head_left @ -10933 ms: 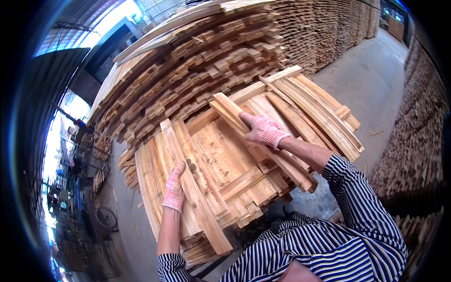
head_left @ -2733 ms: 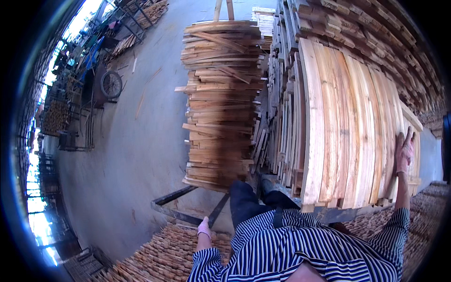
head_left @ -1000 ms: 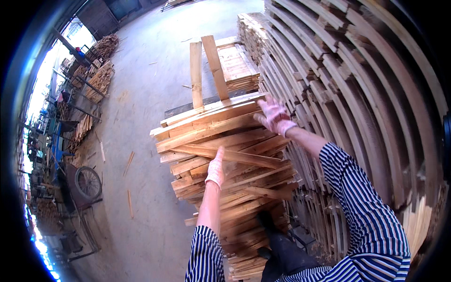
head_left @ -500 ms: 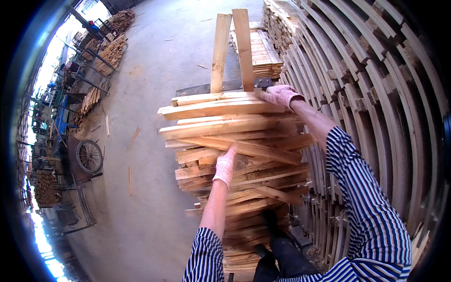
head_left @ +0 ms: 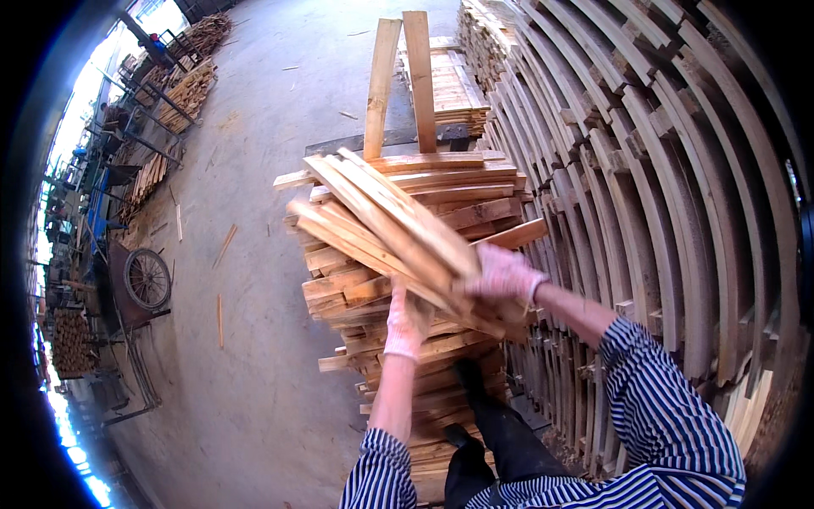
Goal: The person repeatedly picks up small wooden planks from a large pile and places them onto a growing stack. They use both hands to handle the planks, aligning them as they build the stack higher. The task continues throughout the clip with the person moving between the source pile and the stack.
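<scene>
A bundle of pale wooden slats [head_left: 398, 222] lies slantwise above a stack of wood [head_left: 348, 293], its near ends between my hands and slightly blurred. My right hand [head_left: 505, 273], in a pinkish knit glove, is closed round the right ends of the slats. Gloved the same way, my left hand [head_left: 407, 321] holds the bundle from below at its near side, thumb up against the wood; its other fingers are hidden. At the far end of the stack, two upright boards [head_left: 381, 89] rise from a dark metal bar [head_left: 339, 148].
Tall rows of stacked planks [head_left: 670, 195] stand close on my right. Beyond the uprights is another pallet of wood [head_left: 458, 76]. A cart wheel [head_left: 147, 278] and wood piles [head_left: 188, 89] line the left. Loose sticks [head_left: 225, 246] lie on the concrete floor. My legs [head_left: 500, 424] are beside the stack.
My right hand has come nearer from the far end of the stack, swinging several slats into a slant. My left hand has dropped slightly lower. The view has shifted a little.
</scene>
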A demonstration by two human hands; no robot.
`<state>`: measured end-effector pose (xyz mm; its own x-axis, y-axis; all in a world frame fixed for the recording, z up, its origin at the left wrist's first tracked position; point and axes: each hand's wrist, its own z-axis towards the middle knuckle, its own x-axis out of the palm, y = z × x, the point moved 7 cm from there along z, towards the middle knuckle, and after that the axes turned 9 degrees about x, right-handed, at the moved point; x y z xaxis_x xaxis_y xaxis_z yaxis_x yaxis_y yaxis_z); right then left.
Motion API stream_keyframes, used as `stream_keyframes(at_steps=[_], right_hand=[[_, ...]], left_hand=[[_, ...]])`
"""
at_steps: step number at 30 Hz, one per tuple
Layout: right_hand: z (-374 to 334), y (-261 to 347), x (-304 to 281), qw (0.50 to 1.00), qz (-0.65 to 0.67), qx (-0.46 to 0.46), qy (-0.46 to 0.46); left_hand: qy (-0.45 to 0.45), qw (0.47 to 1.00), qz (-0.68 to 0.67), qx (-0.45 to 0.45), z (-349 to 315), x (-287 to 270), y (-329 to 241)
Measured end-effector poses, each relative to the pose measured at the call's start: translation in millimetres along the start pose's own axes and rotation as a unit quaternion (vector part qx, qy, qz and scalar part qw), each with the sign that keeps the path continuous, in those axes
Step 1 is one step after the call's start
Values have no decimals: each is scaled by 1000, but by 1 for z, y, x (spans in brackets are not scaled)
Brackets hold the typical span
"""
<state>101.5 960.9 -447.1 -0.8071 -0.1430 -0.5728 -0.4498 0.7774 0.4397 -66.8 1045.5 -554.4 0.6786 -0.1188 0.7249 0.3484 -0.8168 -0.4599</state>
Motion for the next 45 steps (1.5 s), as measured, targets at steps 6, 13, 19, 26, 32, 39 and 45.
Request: stream_keyframes(at_steps=[6, 13, 19, 26, 32, 39, 45], right_hand=[[33, -80, 141, 935, 347, 61, -48], [-7, -63, 188, 797, 602, 41, 19], [-116, -57, 212, 721, 678, 44, 138], [-193, -39, 201, 737, 676, 4, -22], [-284, -16, 224, 802, 591, -14, -91], [-331, -23, 165, 824, 527, -103, -182], [-442, -45, 89, 799, 491, -139, -317]], left_hand=[[8, 933, 359, 31, -3, -35, -11], [39, 925, 378, -2, -32, -24, -9], [-5, 961, 240, -136, -150, -122, 20], [-4, 953, 274, -128, -238, -97, 25], [70, 912, 391, -104, -317, -74, -31], [199, 914, 350, 48, -288, 13, -53], [139, 930, 302, 154, -289, 64, -55]])
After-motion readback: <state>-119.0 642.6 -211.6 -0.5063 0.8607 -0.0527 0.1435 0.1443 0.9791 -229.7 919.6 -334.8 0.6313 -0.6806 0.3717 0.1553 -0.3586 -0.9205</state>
